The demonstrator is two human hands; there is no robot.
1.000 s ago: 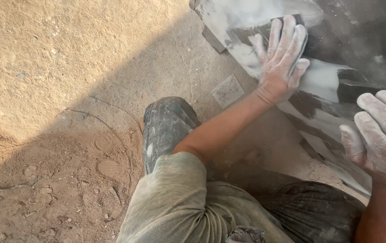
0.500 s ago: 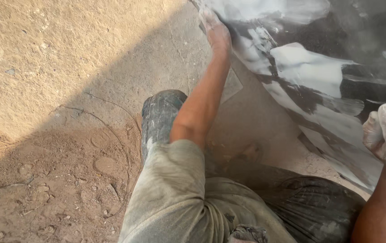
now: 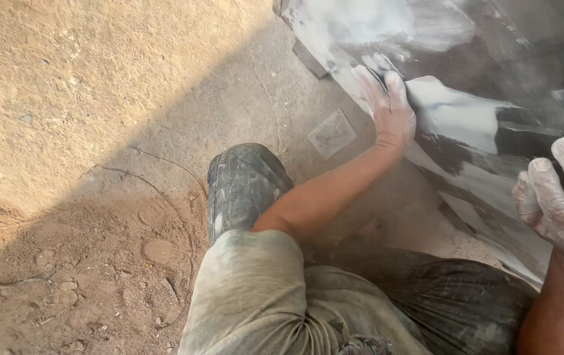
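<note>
Hands: left hand (image 3: 390,108) pressed flat, fingers spread, on dark panel (image 3: 492,125) smeared with white filler; right hand (image 3: 561,204) loosely curled against its lower edge, gripping nothing | Panel: propped at right, above dirt floor (image 3: 65,98), beside boot (image 3: 242,187) | Advice: keep palm flat, pressure even, follow the curve.

A dark grey panel (image 3: 466,125) patched with white filler, white-dusted hands, a grey ribbed boot (image 3: 242,187), sandy brown ground (image 3: 85,131)
</note>
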